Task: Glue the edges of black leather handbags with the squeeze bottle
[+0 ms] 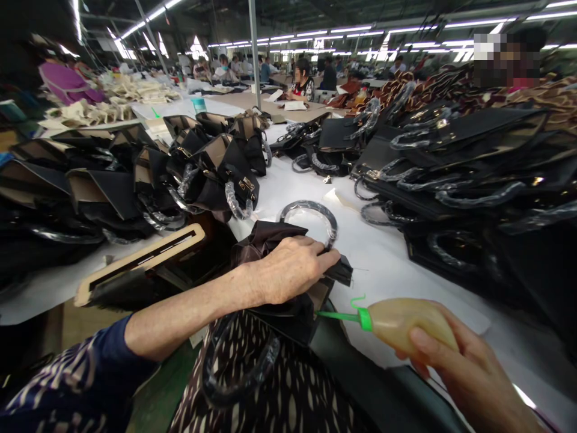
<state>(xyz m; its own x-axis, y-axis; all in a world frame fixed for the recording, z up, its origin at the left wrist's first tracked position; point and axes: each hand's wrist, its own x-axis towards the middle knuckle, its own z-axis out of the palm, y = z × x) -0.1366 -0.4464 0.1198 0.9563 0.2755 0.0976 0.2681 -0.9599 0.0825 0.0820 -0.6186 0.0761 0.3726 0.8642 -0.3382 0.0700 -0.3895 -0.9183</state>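
Note:
A black handbag (288,319) with dark brown lining rests over my lap and the table's near edge. One plastic-wrapped handle (311,207) stands up behind it; the other hangs down toward my lap. My left hand (300,267) lies across the bag, its fingers curled over the lining and black panel. In my right hand (433,343) is a squeeze bottle (406,322) of yellowish glue, tilted sideways. Its green nozzle (338,314) points left, with the tip at the bag's edge just below my left hand. Some of my left fingertips are hidden.
Rows of black handbags (234,174) stand at the left, and a pile of more bags (451,174) lies at the right. A cream-edged frame piece (144,258) sits left of my arm. White paper (378,264) covers the table. Several people work further back.

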